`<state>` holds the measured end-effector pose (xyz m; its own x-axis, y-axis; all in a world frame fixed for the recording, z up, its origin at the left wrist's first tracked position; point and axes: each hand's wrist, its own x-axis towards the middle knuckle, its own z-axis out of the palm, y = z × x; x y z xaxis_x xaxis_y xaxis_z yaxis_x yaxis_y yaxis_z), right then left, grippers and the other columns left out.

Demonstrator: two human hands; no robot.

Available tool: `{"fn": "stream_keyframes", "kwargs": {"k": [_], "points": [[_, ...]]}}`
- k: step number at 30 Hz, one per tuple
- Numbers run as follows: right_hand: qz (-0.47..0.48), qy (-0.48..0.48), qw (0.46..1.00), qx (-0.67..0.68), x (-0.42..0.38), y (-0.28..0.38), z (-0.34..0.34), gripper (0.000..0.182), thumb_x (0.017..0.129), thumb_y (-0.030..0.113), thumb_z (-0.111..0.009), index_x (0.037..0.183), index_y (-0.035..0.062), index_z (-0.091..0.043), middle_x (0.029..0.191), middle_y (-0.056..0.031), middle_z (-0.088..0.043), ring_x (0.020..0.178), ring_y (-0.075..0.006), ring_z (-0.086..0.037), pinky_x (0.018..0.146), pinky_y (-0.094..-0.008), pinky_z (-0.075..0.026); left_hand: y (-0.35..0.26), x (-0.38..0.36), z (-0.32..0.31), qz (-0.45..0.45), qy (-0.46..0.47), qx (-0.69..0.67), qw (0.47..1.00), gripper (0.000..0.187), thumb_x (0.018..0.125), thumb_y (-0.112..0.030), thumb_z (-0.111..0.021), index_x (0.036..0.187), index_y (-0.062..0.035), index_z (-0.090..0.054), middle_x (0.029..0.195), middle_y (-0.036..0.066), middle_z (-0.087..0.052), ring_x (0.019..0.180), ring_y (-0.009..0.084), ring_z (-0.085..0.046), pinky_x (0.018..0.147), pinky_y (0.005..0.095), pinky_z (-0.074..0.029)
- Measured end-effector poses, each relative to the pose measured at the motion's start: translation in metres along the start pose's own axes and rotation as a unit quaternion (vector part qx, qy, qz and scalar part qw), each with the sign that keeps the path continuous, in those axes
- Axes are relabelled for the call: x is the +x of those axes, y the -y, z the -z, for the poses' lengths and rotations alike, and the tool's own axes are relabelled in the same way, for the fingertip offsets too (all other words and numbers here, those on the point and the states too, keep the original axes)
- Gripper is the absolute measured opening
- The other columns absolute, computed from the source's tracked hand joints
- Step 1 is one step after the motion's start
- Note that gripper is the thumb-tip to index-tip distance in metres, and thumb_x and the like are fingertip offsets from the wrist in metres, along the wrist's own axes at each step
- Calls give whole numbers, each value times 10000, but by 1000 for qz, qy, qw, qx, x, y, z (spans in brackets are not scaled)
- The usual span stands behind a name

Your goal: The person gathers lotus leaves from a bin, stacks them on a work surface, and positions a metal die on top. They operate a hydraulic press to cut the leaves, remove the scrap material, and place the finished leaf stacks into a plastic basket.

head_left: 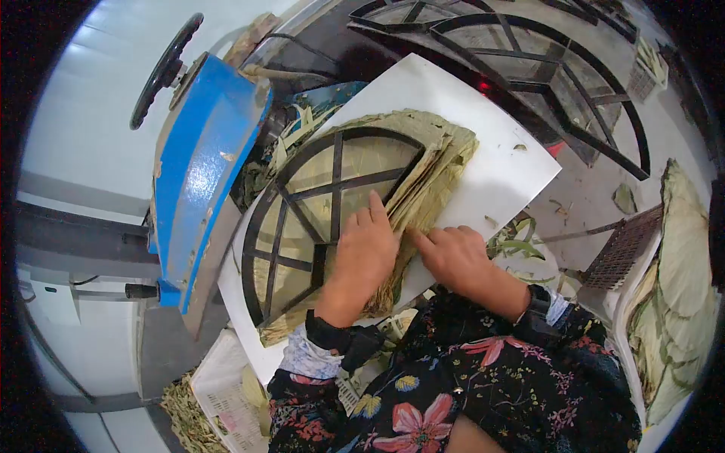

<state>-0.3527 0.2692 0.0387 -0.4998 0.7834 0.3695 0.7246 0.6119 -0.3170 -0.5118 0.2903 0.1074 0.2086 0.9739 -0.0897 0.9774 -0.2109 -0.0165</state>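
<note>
A thick stack of large dried leaves lies on a white board. On top of the stack rests a black fan-shaped metal frame with crossbars. My left hand lies over the frame's right side and the leaf edges, its index finger stretched out and its thumb hidden. Against the right edge of the stack, my right hand has its fingers curled and its thumb and forefinger at the leaf edges.
At the left stands a blue machine with a black handwheel. More black frames lie at the upper right. Large leaves fill a container at the right, near a brown basket. A white crate stands lower left.
</note>
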Motion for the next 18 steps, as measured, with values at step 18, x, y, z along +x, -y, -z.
{"fn": "stream_keyframes", "kwargs": {"k": [18], "points": [[3, -8, 1000, 5, 1, -3, -4, 298, 742, 161, -546, 1028, 97, -602, 703, -53, -582, 606, -228, -613, 537, -359, -496, 4, -18, -7, -75, -28, 12, 997, 645, 738, -94, -586, 1293, 104, -325, 962, 253, -554, 875, 379, -563, 752, 437, -481]]}}
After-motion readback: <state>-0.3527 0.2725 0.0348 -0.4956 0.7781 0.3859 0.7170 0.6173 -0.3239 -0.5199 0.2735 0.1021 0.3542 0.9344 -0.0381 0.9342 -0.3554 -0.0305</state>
